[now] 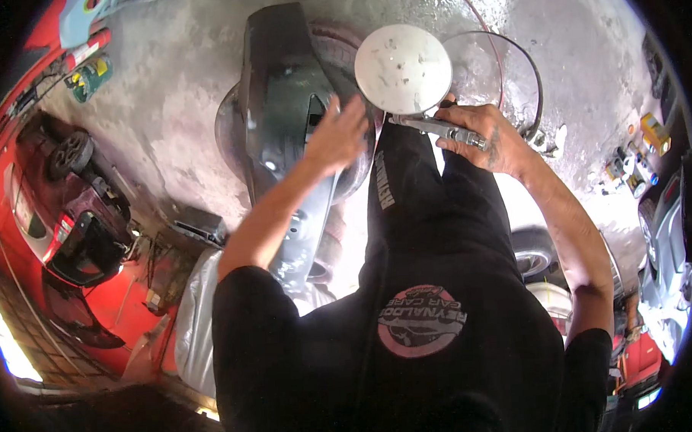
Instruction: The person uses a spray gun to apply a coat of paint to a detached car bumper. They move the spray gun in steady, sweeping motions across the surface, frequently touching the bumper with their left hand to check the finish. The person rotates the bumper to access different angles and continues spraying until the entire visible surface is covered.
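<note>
My right hand (486,135) is wrapped round the metal body of a spray gun (448,129). A large round white cup (403,68) sits above the gun and covers part of it. My left hand (337,138) hovers at the right edge of a long, dark painted car body panel (280,73), close to a slot in it. Its fingers are stretched out, a little blurred, with nothing in them. Whether they touch the panel I cannot tell. The panel rests across a tire (227,132), whose edges show on either side.
A black hose (537,76) and a thin red hose (499,54) curve over the concrete floor at the right. Car parts, among them a black panel (88,252), lie at the left. Several cans and bottles stand far right, by a yellow container (654,134).
</note>
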Available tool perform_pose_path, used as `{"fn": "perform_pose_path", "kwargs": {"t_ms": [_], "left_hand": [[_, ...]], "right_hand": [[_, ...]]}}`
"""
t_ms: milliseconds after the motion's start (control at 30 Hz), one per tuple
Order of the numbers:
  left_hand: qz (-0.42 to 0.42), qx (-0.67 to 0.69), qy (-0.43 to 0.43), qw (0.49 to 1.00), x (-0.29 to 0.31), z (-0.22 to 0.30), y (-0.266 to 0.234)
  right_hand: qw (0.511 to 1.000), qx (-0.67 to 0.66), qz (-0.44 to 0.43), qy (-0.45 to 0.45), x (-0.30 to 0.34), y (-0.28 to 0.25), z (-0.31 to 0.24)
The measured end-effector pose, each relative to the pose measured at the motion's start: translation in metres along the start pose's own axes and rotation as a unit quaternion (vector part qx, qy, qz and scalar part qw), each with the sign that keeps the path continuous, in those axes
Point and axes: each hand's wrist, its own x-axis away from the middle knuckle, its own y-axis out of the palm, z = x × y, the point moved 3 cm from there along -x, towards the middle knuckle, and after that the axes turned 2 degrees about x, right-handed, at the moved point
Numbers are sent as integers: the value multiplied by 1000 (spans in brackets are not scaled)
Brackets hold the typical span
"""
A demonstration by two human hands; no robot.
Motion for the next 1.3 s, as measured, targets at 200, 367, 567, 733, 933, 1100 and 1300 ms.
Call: {"fn": "perform_pose_path", "kwargs": {"t_ms": [200,367,567,733,933,1100,1300], "left_hand": [[80,412,-130,898,52,119,79],[67,894,-353,269,52,175,159],[121,903,-280,303,23,156,185],[221,679,-261,649,6,130,109],[136,533,-160,820,17,110,13],[215,638,-179,717,-1,93,8],[244,688,-253,634,1,58,24]], "right_hand": [[1000,-6,-17,-13,13,3,-1],[1000,-12,-14,-8,17,3,-10],[999,10,-33,8,6,3,-25],[1000,9,-16,-14,1,-2,-30],[1000,-3,4,-2,2,-2,-30],[1000,-15,9,-17,1,-4,-32],[1000,-15,5,-17,1,-9,-33]]}}
